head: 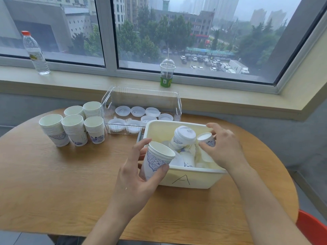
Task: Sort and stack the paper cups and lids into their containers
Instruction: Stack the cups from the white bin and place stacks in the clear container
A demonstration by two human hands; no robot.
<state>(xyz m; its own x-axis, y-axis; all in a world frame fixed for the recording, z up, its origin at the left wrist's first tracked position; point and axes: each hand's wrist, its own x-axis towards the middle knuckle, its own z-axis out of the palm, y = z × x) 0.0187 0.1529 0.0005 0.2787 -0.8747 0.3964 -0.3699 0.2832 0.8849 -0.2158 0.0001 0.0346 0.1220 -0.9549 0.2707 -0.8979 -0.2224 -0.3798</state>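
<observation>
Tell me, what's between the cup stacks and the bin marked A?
In the head view, the clear container holding loose lids sits between the cup stacks and the bin.

A rounded wooden desk (53,183) stands just before a wide window (177,32) with grey frames. Below the window runs a pale sill (88,82) carrying a clear water bottle (35,52) with a red cap to the left and a domed plastic drink cup (166,72) near the middle. Beyond the window: trees, parked cars, hazy towers (dull, overcast daylight). An orange chair (313,227) edge shows at the desk's right.
</observation>
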